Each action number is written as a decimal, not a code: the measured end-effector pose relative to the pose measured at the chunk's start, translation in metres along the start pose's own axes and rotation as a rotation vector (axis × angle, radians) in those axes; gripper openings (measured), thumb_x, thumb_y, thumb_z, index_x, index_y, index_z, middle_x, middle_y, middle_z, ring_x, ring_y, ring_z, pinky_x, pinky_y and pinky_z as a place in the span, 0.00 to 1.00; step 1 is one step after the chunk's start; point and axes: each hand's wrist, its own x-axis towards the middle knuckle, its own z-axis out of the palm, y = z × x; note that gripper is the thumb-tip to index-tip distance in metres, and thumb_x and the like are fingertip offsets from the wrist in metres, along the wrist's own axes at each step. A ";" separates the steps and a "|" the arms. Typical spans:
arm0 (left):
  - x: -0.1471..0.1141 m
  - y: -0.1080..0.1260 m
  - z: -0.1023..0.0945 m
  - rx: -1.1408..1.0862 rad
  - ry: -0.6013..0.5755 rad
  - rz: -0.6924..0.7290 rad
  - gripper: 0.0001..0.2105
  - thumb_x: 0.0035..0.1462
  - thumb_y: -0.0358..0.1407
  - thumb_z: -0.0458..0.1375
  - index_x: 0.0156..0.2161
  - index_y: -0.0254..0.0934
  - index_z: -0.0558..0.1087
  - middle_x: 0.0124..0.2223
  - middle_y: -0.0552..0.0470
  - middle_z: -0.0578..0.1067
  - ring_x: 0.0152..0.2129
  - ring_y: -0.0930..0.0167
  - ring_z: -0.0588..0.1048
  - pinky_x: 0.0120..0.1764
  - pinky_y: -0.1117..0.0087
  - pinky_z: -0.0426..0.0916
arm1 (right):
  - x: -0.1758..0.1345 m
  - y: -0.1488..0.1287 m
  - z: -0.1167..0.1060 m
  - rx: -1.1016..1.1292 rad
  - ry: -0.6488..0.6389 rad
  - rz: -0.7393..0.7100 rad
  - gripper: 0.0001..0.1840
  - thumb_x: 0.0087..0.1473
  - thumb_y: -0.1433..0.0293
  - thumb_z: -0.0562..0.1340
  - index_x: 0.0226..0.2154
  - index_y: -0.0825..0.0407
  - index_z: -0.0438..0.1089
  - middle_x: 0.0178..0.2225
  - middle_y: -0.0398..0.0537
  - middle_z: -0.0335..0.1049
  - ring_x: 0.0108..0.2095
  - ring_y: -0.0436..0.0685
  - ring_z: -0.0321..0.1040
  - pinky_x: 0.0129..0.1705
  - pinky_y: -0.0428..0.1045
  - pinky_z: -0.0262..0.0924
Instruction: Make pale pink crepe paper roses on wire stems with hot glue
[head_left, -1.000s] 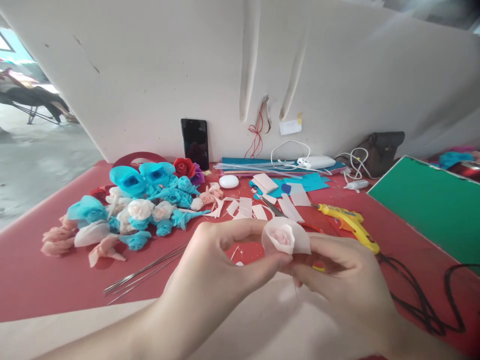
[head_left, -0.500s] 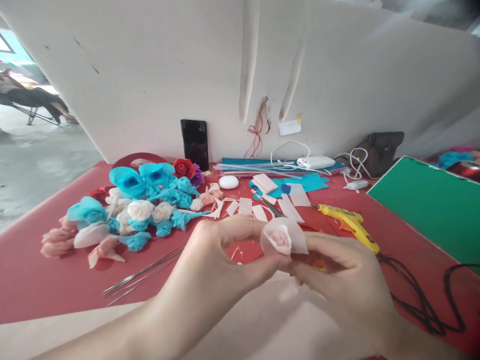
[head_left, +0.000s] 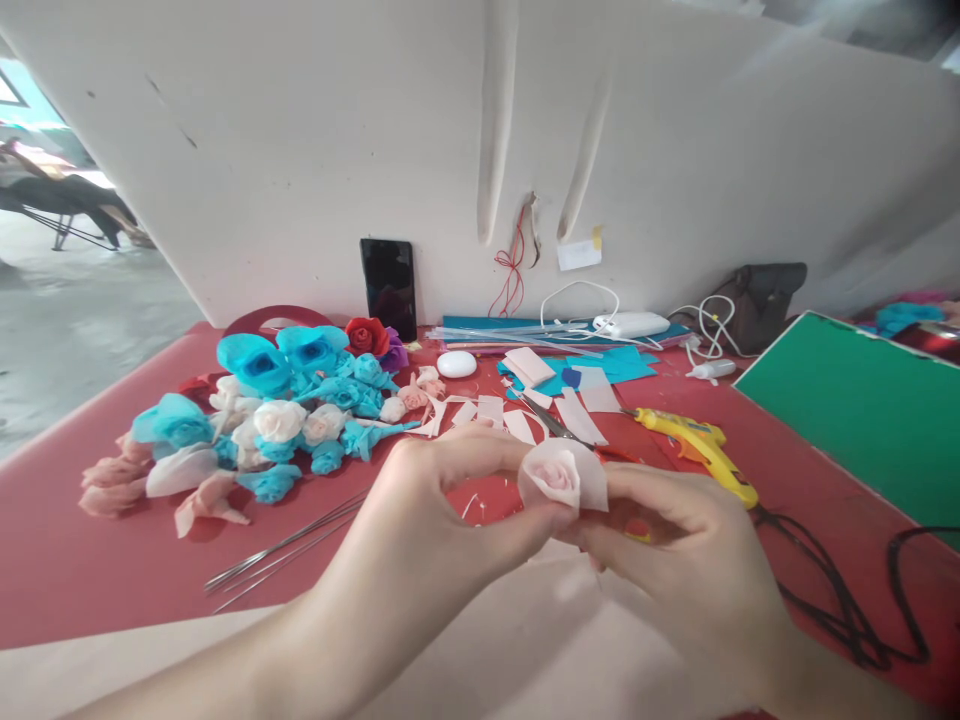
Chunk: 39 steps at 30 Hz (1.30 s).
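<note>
A pale pink paper flower (head_left: pixel 556 477) is held up between my two hands, its rolled centre facing me and a thin loose petal wrapping its outside. My left hand (head_left: pixel 435 530) pinches the flower's left side between thumb and fingers. On the other side, my right hand (head_left: pixel 675 540) has its fingers closed at the flower's right edge and base; the base itself is hidden. Just behind the flower lie scissors (head_left: pixel 559 425) with red handles, partly covered by my right hand. Cut pale pink paper pieces (head_left: pixel 581 415) are scattered around them.
Blue, white and pink paper flowers (head_left: pixel 277 420) are heaped at the left, with metal wires (head_left: pixel 285 550) in front. A yellow glue gun (head_left: pixel 697 445) with a black cord lies right, beside a green board (head_left: pixel 862 400). A phone (head_left: pixel 388 288) leans on the wall.
The loose petal on the flower's right side has been drawn in closer around it. Both hands stay nearly in place, still gripping the flower.
</note>
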 end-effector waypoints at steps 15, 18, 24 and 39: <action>0.000 -0.001 0.002 -0.113 0.003 -0.036 0.07 0.49 0.25 0.58 0.28 0.39 0.75 0.31 0.60 0.78 0.30 0.75 0.74 0.35 0.80 0.67 | 0.000 -0.003 0.002 0.123 0.013 0.056 0.06 0.42 0.75 0.66 0.21 0.49 0.72 0.14 0.34 0.63 0.15 0.42 0.58 0.18 0.36 0.53; 0.000 -0.003 0.002 -0.149 -0.004 -0.049 0.05 0.48 0.26 0.60 0.28 0.39 0.75 0.30 0.60 0.78 0.30 0.75 0.74 0.36 0.80 0.67 | 0.001 -0.003 0.001 0.136 0.000 0.075 0.05 0.41 0.74 0.67 0.21 0.49 0.72 0.14 0.34 0.63 0.15 0.42 0.58 0.17 0.36 0.53; 0.000 -0.005 0.002 -0.186 0.005 -0.073 0.05 0.47 0.27 0.61 0.28 0.40 0.76 0.29 0.61 0.77 0.28 0.76 0.72 0.34 0.80 0.67 | 0.002 -0.003 0.001 0.143 -0.023 0.069 0.06 0.43 0.73 0.66 0.19 0.51 0.71 0.13 0.35 0.63 0.14 0.42 0.58 0.17 0.36 0.53; -0.001 -0.008 0.003 -0.194 0.010 -0.081 0.04 0.48 0.30 0.61 0.30 0.43 0.76 0.32 0.61 0.78 0.31 0.75 0.74 0.38 0.78 0.67 | 0.002 -0.002 -0.002 0.288 -0.101 0.211 0.04 0.41 0.72 0.67 0.19 0.51 0.72 0.13 0.37 0.61 0.15 0.43 0.57 0.17 0.37 0.53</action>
